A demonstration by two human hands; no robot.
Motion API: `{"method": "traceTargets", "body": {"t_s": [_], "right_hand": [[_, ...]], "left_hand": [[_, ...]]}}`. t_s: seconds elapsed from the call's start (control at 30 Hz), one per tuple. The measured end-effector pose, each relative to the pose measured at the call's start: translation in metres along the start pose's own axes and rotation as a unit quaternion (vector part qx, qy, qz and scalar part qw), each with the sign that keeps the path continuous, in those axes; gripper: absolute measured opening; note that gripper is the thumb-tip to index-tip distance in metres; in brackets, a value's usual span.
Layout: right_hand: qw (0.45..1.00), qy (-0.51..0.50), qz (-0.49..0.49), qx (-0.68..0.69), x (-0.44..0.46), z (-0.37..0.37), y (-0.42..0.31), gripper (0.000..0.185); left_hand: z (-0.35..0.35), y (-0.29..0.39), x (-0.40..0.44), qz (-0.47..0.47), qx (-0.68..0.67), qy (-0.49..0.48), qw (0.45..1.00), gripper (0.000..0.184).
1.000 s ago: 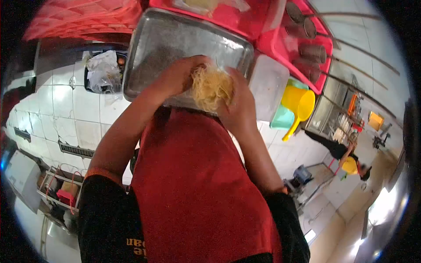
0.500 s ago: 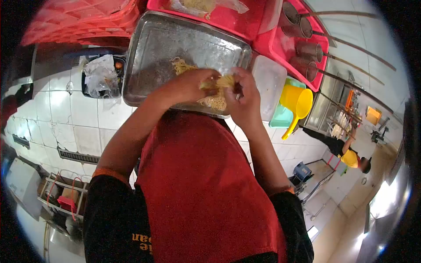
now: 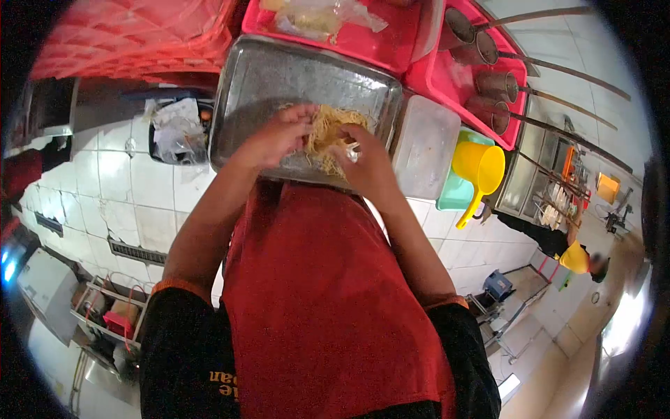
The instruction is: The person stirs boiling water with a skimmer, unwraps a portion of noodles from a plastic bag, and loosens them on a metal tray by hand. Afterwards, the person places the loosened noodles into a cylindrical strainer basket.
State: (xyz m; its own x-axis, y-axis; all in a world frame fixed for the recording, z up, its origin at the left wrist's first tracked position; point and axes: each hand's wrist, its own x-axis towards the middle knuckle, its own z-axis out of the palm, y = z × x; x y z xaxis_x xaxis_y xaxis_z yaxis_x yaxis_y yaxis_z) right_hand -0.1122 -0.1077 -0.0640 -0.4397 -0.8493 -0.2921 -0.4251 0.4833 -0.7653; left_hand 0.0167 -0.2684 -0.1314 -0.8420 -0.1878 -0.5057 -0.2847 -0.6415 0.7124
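Note:
Pale yellow noodles [image 3: 329, 129] lie in a loose heap on a worn metal tray [image 3: 262, 77] in front of me. At the heap's left edge is my left hand [image 3: 283, 136], slightly blurred, with fingers spread and nothing held. My right hand [image 3: 366, 159] bends over the heap's right side, thumb and fingers apart. Its fingertips are at the noodles, and a bright patch of tray shows between finger and thumb. Some of the heap is hidden behind that hand.
Behind the tray stands a pink crate [image 3: 377, 42] with bagged noodles [image 3: 314, 17]. Long-handled strainers [image 3: 495, 87] sit in another pink bin [image 3: 443, 77]. On the right are a translucent lid [image 3: 426, 146] and a yellow dipper [image 3: 478, 167]. A bin with plastic waste [image 3: 178, 133] is left. Another person [image 3: 558, 244] works far right.
Both hands have moved apart and let go of the noodle bunch they held together. The noodles now lie loosely spread on the tray between them. The view has shifted slightly.

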Motion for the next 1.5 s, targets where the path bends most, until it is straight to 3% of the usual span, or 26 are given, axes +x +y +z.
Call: {"method": "traceTargets", "body": {"t_s": [0.03,0.07,0.13,0.17,0.2,0.27,0.3,0.37,0.47,0.53,0.6,0.67,0.73,0.77,0.9,0.97,1.0,1.1,1.17,1.2,1.27,1.3,1.37,1.4,1.47,1.5], "right_hand": [[0.993,0.075,-0.084,-0.040,0.003,0.013,0.009,0.045],[0.992,0.080,-0.089,-0.037,0.006,0.015,0.005,0.045],[0.997,0.076,-0.025,0.002,0.009,0.019,-0.004,0.043],[1.000,0.013,0.011,0.018,0.012,0.013,-0.011,0.044],[1.000,0.018,0.007,0.022,0.011,0.011,-0.012,0.044],[0.996,0.028,-0.077,0.049,0.006,0.009,-0.010,0.043],[0.995,0.036,-0.075,0.047,0.004,0.009,-0.011,0.043],[0.964,0.180,-0.188,-0.045,-0.002,0.004,-0.013,0.043],[0.969,0.129,-0.190,-0.087,-0.008,-0.001,-0.023,0.048],[0.967,0.145,-0.158,-0.138,-0.013,0.008,-0.029,0.051],[0.981,0.146,-0.124,-0.040,-0.008,0.022,-0.021,0.051],[0.985,0.142,-0.089,-0.031,-0.008,0.027,-0.025,0.047],[0.992,0.123,-0.012,0.022,-0.009,0.036,-0.030,0.039],[0.989,0.143,-0.017,0.010,-0.007,0.036,-0.038,0.029],[0.988,0.151,0.003,-0.020,-0.006,0.040,-0.049,0.025],[0.961,0.240,-0.111,-0.085,-0.003,0.040,-0.051,0.023],[0.961,0.239,-0.108,-0.083,-0.004,0.038,-0.053,0.023],[0.981,0.169,-0.083,-0.053,-0.011,0.028,-0.060,0.023],[0.984,0.174,-0.029,-0.012,-0.015,0.025,-0.064,0.023],[0.986,0.167,-0.027,-0.014,-0.015,0.027,-0.062,0.023],[0.965,0.252,-0.027,0.075,-0.012,0.027,-0.055,0.023],[0.959,0.279,-0.047,0.001,-0.012,0.021,-0.053,0.021],[0.958,0.280,-0.043,0.053,-0.013,0.017,-0.044,0.021],[0.951,0.288,-0.038,0.107,-0.014,0.018,-0.038,0.021],[0.936,0.309,-0.033,0.166,-0.013,0.026,-0.032,0.020],[0.958,0.251,-0.019,0.136,-0.011,0.026,-0.031,0.022]], "left_hand": [[0.000,0.001,-0.002,-0.034,-0.093,-0.013,0.995,0.042],[0.001,0.003,-0.005,-0.031,-0.086,-0.012,0.996,0.042],[0.002,0.007,-0.010,0.013,0.033,-0.061,0.998,0.041],[0.007,0.017,-0.016,0.063,0.102,-0.052,0.991,0.040],[0.006,0.019,-0.020,0.065,0.109,-0.052,0.991,0.040],[0.007,0.022,-0.022,0.055,0.175,-0.020,0.983,0.035],[0.012,0.022,-0.022,0.114,0.237,-0.006,0.965,0.030],[0.033,0.042,-0.037,0.130,0.234,-0.027,0.963,0.028],[0.029,0.048,-0.030,0.135,0.214,-0.037,0.967,0.026],[0.009,0.038,-0.013,0.113,0.425,0.065,0.896,0.027],[0.010,0.035,-0.024,0.144,0.428,0.043,0.891,0.027],[0.015,0.039,-0.025,0.161,0.430,0.008,0.889,0.026],[0.020,0.043,-0.031,0.167,0.313,-0.035,0.934,0.026],[0.013,0.047,-0.027,0.158,0.316,-0.041,0.934,0.027],[0.000,0.062,-0.032,0.088,0.337,-0.050,0.936,0.023],[-0.002,0.072,-0.036,0.083,0.410,-0.044,0.907,0.025],[-0.004,0.070,-0.036,0.079,0.410,-0.045,0.908,0.025],[0.001,0.057,-0.029,0.137,0.331,-0.083,0.930,0.027],[0.008,0.050,-0.026,0.275,0.333,-0.074,0.899,0.029],[0.001,0.041,-0.020,0.272,0.327,-0.070,0.902,0.029],[-0.008,0.033,-0.002,0.177,0.337,-0.158,0.911,0.027],[-0.011,0.035,0.001,0.178,0.332,-0.155,0.913,0.027],[-0.013,0.039,0.004,0.084,0.533,-0.119,0.833,0.027],[-0.016,0.037,0.003,0.084,0.530,-0.120,0.835,0.027],[-0.019,0.033,-0.002,0.228,0.514,-0.088,0.822,0.022],[-0.006,0.046,-0.010,0.227,0.511,-0.092,0.824,0.022]]}}
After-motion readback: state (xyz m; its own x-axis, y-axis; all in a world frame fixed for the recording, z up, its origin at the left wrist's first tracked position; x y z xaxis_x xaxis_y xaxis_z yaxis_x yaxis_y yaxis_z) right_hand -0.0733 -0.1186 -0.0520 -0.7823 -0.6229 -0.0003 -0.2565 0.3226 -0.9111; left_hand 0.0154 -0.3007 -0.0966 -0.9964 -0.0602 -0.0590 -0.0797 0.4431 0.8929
